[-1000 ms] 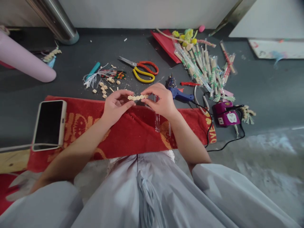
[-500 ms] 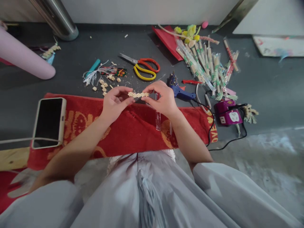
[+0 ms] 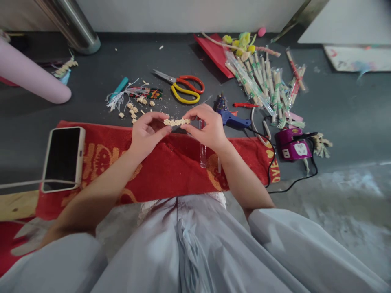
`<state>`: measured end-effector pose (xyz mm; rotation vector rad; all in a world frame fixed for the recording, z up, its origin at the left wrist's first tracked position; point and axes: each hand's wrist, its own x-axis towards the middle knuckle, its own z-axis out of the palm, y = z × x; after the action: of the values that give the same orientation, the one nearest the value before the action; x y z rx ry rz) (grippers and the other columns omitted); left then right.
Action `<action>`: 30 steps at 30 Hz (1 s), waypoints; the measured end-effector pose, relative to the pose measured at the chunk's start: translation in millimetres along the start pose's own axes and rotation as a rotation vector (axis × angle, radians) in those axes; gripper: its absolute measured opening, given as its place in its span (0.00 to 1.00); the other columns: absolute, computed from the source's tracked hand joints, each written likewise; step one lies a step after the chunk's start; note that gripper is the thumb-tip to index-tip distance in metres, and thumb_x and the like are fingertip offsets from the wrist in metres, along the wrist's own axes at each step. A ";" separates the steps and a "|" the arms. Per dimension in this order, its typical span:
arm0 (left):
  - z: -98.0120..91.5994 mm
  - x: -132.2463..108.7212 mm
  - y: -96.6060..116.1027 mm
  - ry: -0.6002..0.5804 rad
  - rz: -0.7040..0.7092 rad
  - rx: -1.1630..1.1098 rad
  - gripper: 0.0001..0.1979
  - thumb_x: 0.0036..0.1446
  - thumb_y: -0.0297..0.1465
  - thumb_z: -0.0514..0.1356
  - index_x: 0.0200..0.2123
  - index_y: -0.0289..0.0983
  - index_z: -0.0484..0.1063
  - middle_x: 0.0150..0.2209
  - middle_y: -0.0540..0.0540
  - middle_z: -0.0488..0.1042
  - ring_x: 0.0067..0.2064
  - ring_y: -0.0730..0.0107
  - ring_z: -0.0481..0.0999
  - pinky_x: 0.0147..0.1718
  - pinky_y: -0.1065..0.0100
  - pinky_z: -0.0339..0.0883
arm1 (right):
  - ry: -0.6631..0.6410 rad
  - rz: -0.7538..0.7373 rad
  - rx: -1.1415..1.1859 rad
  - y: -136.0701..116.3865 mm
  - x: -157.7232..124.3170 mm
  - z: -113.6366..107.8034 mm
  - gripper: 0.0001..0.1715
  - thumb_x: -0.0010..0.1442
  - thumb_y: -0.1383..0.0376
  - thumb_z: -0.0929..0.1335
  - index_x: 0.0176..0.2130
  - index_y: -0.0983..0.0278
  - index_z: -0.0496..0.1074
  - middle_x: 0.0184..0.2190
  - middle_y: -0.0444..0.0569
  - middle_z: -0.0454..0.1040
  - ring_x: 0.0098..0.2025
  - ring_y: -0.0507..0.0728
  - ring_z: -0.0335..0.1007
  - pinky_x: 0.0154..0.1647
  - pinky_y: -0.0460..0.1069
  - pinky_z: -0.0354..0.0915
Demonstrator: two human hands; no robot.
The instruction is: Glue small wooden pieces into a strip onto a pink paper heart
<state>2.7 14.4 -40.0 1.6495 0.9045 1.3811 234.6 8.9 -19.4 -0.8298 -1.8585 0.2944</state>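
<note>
Between my two hands is a short strip of small pale wooden-looking pieces point(image 3: 176, 122), held level above the red towel point(image 3: 171, 171). My left hand point(image 3: 149, 131) pinches its left end between thumb and fingers. The right end is pinched by my right hand point(image 3: 208, 126). Several loose pale pieces point(image 3: 132, 110) lie on the table beyond my left hand, near a bundle of white strings point(image 3: 120, 97). Just past my right hand rests a blue glue gun point(image 3: 233, 119). Scissors point(image 3: 183, 87) with one red and one yellow handle lie beyond both hands.
A phone point(image 3: 62, 158) lies on the towel's left end. Wrapped sticks point(image 3: 269, 85) are heaped at the back right, beside a red sheet point(image 3: 214, 53). A purple box point(image 3: 293, 145) with a black cord sits at right. A metal cylinder point(image 3: 73, 26) and pink cylinder point(image 3: 33, 73) occupy the left.
Almost nothing differs. The view has shifted very slightly, and both hands keep the same pinch on the strip.
</note>
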 end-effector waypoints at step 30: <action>-2.3 -2.9 16.9 -0.060 0.085 0.283 0.09 0.62 0.38 0.74 0.43 0.43 0.83 0.41 0.47 0.83 0.40 0.64 0.80 0.40 0.65 0.77 | -0.085 0.026 0.016 -1.8 0.5 -3.9 0.25 0.74 0.42 0.71 0.43 0.60 0.82 0.37 0.47 0.85 0.38 0.55 0.79 0.46 0.54 0.72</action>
<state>0.6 4.7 -25.7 1.9503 1.0429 1.2977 237.2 7.2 -16.3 -0.8421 -1.9230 0.3656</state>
